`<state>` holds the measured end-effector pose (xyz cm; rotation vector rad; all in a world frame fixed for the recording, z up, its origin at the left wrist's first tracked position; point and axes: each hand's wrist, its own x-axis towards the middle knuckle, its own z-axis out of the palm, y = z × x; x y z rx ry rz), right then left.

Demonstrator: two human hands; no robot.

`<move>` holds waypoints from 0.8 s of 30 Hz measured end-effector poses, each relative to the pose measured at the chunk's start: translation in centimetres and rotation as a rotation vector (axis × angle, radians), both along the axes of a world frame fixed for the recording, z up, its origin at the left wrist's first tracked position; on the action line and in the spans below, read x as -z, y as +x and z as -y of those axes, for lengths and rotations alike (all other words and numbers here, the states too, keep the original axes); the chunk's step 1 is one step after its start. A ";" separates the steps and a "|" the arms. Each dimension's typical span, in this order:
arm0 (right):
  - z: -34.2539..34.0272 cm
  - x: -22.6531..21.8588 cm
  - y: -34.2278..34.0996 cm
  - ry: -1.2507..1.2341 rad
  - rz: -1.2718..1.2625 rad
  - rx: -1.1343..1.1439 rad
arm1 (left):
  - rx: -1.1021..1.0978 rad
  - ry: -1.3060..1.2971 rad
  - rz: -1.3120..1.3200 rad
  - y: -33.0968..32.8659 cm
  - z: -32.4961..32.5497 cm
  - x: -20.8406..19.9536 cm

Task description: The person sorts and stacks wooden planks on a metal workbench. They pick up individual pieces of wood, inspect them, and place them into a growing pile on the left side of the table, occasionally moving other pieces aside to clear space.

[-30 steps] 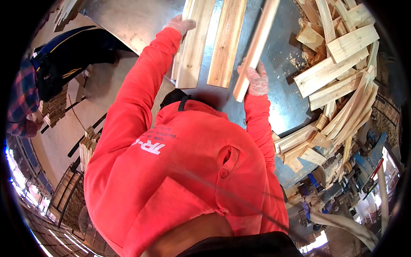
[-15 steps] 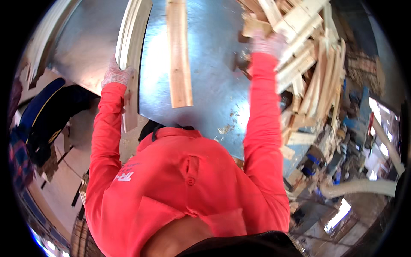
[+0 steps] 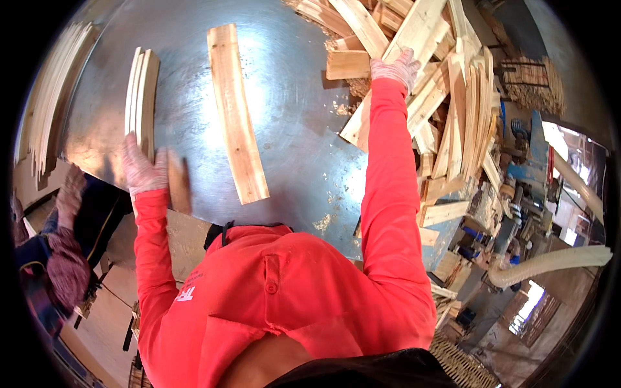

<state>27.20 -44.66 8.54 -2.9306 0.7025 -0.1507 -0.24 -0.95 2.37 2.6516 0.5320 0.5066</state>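
My left hand (image 3: 146,169), in a thin pale glove, is round the near part of a small stack of narrow wooden strips (image 3: 141,97) standing on edge. Its thumb is on the right side and its fingers on the left. My right hand (image 3: 397,68), gloved too, has its fingers closed over a pale board (image 3: 414,29) on the heaped boards (image 3: 446,84) at the right. Between my hands, a single slightly curved board (image 3: 237,116) lies flat on the metal tabletop (image 3: 294,129), touched by neither hand.
A row of long strips (image 3: 55,97) stands at the far left. Another person's hand and sleeve (image 3: 70,213) show at the left edge. Shavings (image 3: 323,223) lie on the tabletop. A ribbed hose (image 3: 550,266) and workshop clutter are at the right.
The strips and my left hand appear further left and nearer. The single board also appears further left and lower. My right hand has come onto a board in the heap; the view itself has shifted.
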 end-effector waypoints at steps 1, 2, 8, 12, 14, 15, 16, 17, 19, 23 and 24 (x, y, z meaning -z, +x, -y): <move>0.5 0.5 -1.4 0.415 0.134 -0.017 | 0.125 -0.287 0.195 1.0 2.5 1.3; 1.1 2.5 -3.0 0.839 0.262 -0.041 | 0.259 -0.366 0.240 1.6 6.6 -0.1; -5.0 3.7 -18.2 1.581 0.142 -0.273 | 0.580 -1.648 -0.326 7.4 19.0 0.6; -6.6 2.6 -25.5 1.090 -0.119 -0.649 | 0.816 -1.242 -0.745 9.3 20.9 -1.7; -4.1 1.4 -23.3 0.678 -0.067 -0.937 | 0.803 -1.080 -0.699 7.3 20.3 1.4; -3.4 1.2 -22.4 0.591 -0.117 -1.057 | 0.824 -1.047 -0.704 6.9 20.2 2.3; -3.5 1.0 -22.7 0.567 -0.130 -1.088 | 0.842 -1.016 -0.699 6.7 20.0 3.3; -3.9 1.0 -22.7 0.539 -0.137 -1.130 | 0.770 -0.937 -0.663 6.1 19.4 5.1; -2.9 1.8 -22.2 0.420 -0.179 -1.197 | 0.938 -0.996 -0.843 6.9 19.0 -0.3; -2.3 0.8 -14.7 0.201 0.250 -0.328 | 0.896 -2.007 -0.854 1.8 18.4 3.2; -0.8 1.8 -11.3 0.232 0.166 -0.136 | 0.980 -2.212 -0.773 0.4 19.5 3.2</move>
